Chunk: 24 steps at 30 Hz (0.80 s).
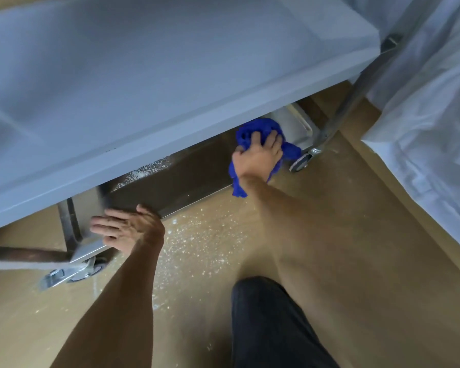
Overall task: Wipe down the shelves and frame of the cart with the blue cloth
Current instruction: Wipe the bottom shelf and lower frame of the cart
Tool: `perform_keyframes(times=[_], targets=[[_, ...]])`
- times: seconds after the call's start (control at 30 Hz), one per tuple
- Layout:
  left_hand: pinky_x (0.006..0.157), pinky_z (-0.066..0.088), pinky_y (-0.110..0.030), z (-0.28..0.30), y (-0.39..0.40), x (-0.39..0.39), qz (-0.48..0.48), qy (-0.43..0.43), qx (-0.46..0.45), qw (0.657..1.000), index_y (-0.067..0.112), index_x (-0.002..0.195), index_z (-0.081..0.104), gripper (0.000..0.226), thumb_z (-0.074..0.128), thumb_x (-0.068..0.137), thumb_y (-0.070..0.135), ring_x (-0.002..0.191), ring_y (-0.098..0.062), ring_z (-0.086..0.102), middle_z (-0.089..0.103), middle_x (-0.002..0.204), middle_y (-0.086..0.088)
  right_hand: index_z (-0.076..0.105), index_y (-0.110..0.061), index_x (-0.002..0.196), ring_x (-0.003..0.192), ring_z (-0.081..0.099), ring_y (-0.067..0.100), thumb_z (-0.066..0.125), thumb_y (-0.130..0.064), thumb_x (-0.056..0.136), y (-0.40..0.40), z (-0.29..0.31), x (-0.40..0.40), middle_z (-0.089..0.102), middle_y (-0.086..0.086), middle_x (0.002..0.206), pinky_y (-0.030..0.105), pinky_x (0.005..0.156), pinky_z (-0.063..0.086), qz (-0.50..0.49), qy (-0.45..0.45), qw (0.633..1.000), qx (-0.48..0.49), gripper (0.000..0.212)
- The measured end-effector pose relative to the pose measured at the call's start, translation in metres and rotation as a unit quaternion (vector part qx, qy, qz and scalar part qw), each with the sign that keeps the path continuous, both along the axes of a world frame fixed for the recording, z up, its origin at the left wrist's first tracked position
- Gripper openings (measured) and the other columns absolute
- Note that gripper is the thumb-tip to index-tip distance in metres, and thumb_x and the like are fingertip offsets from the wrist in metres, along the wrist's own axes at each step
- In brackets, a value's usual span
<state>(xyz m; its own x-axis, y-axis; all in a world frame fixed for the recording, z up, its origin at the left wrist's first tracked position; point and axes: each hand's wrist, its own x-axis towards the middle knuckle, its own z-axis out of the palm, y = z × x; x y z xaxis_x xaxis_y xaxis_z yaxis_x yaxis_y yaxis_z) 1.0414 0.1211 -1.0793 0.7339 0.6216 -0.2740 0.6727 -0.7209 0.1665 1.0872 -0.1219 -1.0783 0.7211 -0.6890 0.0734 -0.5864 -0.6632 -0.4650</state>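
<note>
A steel cart fills the upper half of the head view, its grey upper shelf (pixel 149 83) covering most of the lower shelf (pixel 186 173). My right hand (pixel 258 158) presses a bunched blue cloth (pixel 252 130) onto the right part of the lower shelf, near the right leg (pixel 348 102). My left hand (pixel 125 229) lies flat, fingers spread, on the front left corner of the lower shelf's rim. White powder specks lie on the lower shelf under the upper shelf's edge.
The cart stands on castors, one at the left (pixel 75 272) and one at the right (pixel 300 162). White crumbs are scattered on the tan floor (pixel 197 245). White plastic sheeting (pixel 422 115) hangs at the right. My dark-trousered knee (pixel 271 322) is low in front.
</note>
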Motion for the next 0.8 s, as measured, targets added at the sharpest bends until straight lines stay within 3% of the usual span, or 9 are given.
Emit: perform_keyframes(times=[0.07,0.13,0.23,0.4,0.57,0.7,0.8], targets=[[0.115,0.018,-0.052,0.004,-0.001,-0.002,-0.007,-0.005,-0.007,1.0,-0.002,0.153,0.002,0.073,0.025,0.1,0.043,0.147,-0.043,-0.004,-0.006,0.158,-0.028,0.065,-0.017,0.106,0.135,0.038,0.04,0.056,-0.035,0.069,0.07,0.0,-0.015,0.048,0.021,0.141,0.048,0.103,0.031,0.123,-0.028,0.992,0.015,0.042],[0.114,0.018,-0.051,0.006,0.001,-0.005,-0.008,-0.009,-0.011,1.0,0.0,0.153,0.003,0.072,0.027,0.1,0.043,0.147,-0.042,-0.004,-0.005,0.159,-0.027,0.061,-0.022,0.116,0.142,0.028,0.037,0.064,-0.033,0.07,0.123,0.0,-0.031,0.04,0.016,0.149,0.05,0.11,0.028,0.268,0.002,0.963,0.002,0.047],[0.115,0.017,-0.05,0.005,0.007,-0.006,-0.004,-0.005,-0.006,1.0,0.001,0.154,0.002,0.072,0.025,0.1,0.044,0.147,-0.041,-0.005,-0.006,0.159,-0.025,0.053,-0.026,0.132,0.148,0.016,0.033,0.071,-0.031,0.073,0.127,-0.002,-0.032,0.029,0.011,0.156,0.048,0.117,0.018,0.331,0.026,0.943,-0.01,0.062],[0.116,0.016,-0.051,0.002,0.005,-0.007,-0.006,-0.011,-0.006,1.0,0.0,0.153,0.003,0.071,0.023,0.101,0.043,0.147,-0.042,-0.004,-0.006,0.159,-0.026,0.044,-0.029,0.14,0.149,0.013,0.033,0.068,-0.034,0.078,0.003,0.002,0.02,0.023,0.012,0.159,0.046,0.114,0.025,0.153,0.068,0.985,-0.047,0.067],[0.114,0.017,-0.052,-0.01,0.005,-0.003,-0.014,-0.015,0.002,1.0,-0.001,0.153,0.006,0.071,0.023,0.1,0.043,0.147,-0.043,-0.003,-0.004,0.158,-0.028,0.023,-0.025,0.152,0.149,0.006,0.039,0.051,-0.049,0.092,-0.128,0.0,0.042,0.006,0.02,0.162,0.05,0.116,0.022,-0.071,0.096,0.993,0.0,0.07],[0.114,0.016,-0.054,-0.011,0.004,-0.001,-0.009,-0.008,0.018,1.0,-0.002,0.153,0.003,0.071,0.022,0.1,0.042,0.147,-0.044,-0.003,-0.005,0.158,-0.029,0.04,-0.02,0.141,0.141,0.025,0.041,0.05,-0.045,0.086,-0.107,0.003,0.037,0.026,0.024,0.154,0.051,0.108,0.027,-0.099,0.074,0.992,-0.026,0.062],[0.114,0.016,-0.055,-0.008,0.0,-0.002,-0.013,-0.001,0.023,1.0,-0.003,0.152,0.002,0.071,0.021,0.101,0.042,0.146,-0.045,-0.003,-0.005,0.158,-0.03,0.051,-0.018,0.129,0.133,0.035,0.041,0.051,-0.038,0.075,-0.044,0.006,0.009,0.039,0.024,0.145,0.049,0.103,0.033,-0.052,0.047,0.997,-0.018,0.057]])
